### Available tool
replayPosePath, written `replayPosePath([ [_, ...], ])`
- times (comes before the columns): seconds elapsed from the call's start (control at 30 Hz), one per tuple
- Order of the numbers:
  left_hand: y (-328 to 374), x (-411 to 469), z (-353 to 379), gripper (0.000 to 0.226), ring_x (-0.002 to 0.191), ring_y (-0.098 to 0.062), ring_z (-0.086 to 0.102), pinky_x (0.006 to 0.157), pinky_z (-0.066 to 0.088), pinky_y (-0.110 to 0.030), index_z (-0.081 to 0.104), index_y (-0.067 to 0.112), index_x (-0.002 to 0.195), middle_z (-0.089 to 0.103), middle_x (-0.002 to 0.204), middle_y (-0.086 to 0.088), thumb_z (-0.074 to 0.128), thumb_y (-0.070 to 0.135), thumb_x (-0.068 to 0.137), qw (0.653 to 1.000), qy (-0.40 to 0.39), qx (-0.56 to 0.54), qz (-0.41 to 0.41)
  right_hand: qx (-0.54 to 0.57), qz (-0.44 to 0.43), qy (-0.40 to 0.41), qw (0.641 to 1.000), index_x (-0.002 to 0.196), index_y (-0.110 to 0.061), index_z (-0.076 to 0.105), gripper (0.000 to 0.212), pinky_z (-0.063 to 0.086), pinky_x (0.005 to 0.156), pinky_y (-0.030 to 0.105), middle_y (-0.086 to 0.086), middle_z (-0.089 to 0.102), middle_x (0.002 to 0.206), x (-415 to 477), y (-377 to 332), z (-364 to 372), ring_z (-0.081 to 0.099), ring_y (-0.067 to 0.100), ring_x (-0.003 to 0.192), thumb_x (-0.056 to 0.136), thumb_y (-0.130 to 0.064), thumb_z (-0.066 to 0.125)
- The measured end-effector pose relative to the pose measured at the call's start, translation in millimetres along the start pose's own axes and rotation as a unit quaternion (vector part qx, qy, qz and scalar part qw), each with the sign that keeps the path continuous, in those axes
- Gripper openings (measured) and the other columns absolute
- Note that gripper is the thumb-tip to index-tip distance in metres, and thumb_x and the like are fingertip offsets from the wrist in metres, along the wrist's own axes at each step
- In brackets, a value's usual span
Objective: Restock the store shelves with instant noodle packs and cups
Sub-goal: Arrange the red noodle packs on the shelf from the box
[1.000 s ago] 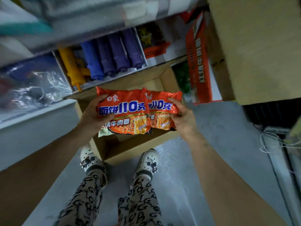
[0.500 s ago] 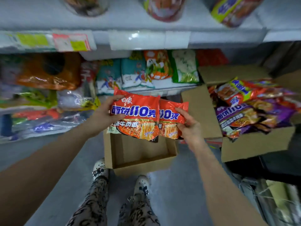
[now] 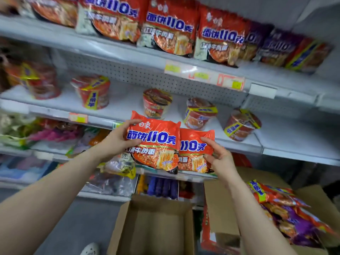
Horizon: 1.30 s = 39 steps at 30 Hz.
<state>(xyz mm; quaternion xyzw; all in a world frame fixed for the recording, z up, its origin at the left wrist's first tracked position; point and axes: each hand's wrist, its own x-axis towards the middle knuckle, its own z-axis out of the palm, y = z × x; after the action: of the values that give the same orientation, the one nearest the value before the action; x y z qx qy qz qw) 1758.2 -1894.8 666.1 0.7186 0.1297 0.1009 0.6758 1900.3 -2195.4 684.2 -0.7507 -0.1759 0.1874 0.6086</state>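
front pack (image 3: 154,140) and rear pack (image 3: 195,150) are held overlapping between the two hands. left hand (image 3: 117,142) grips the front pack's left edge, and right hand (image 3: 219,157) pinches the rear pack's right edge. the rear pack's left part is hidden behind the front one. beyond the fingertips, five noodle cups (image 3: 157,103) stand on the shelf (image 3: 294,137); the leftmost is blurred, possibly a bundle.

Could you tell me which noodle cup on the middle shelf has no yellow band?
The red cup in the middle of the row, just above the held packs; the other four cups all wear yellow bands.
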Motion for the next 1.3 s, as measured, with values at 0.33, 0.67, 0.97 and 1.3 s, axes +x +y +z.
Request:
replayPosePath([
  [0.33,90.5,-21.1,-47.3,0.057,0.1,-0.015,0.066,0.079,0.059,-0.033,0.049,0.031,0.134,0.061,0.119,0.001,0.069,0.005,0.087,0.989,0.082,0.065,0.1,-0.009,-0.141,-0.012,0.99,0.114,-0.042,0.068,0.066,0.057,0.071,0.023,-0.006,0.07,0.113,27.4,-109.1,19.9,0.069,0.008,0.092,0.089,0.016,0.053],
  [0.67,135.7,-18.5,-104.1,0.055,0.098,-0.015,0.069,0.075,0.06,-0.031,0.049,0.029,0.134,0.066,0.117,-0.004,0.067,0.005,0.089,0.986,0.111,0.03,0.124,0.024,-0.179,-0.019,0.983,0.119,-0.039,0.067,0.058,0.061,0.077,0.035,-0.002,0.068,0.12,49.3,-182.4,56.9,0.07,0.016,0.101,0.093,0.011,0.053],
  [0.97,166.8,-17.8,-202.7,0.053,0.101,-0.019,0.067,0.069,0.058,-0.025,0.049,0.029,0.135,0.063,0.119,-0.003,0.064,0.005,0.09,0.984,0.121,0.031,0.126,0.065,-0.218,-0.021,0.974,0.123,-0.035,0.067,0.054,0.061,0.08,0.035,-0.006,0.062,0.127,84.6,-240.4,141.1,0.067,0.014,0.108,0.094,0.009,0.053],
  [1.3,182.9,-15.9,-339.0,0.053,0.11,-0.021,0.063,0.081,0.058,-0.035,0.052,0.036,0.131,0.057,0.128,-0.002,0.068,0.011,0.087,0.972,0.169,0.056,0.151,0.074,-0.264,-0.02,0.961,0.122,-0.037,0.066,0.061,0.059,0.089,0.039,-0.009,0.065,0.122,135.8,-302.9,266.8,0.067,0.013,0.107,0.092,0.014,0.052],
])
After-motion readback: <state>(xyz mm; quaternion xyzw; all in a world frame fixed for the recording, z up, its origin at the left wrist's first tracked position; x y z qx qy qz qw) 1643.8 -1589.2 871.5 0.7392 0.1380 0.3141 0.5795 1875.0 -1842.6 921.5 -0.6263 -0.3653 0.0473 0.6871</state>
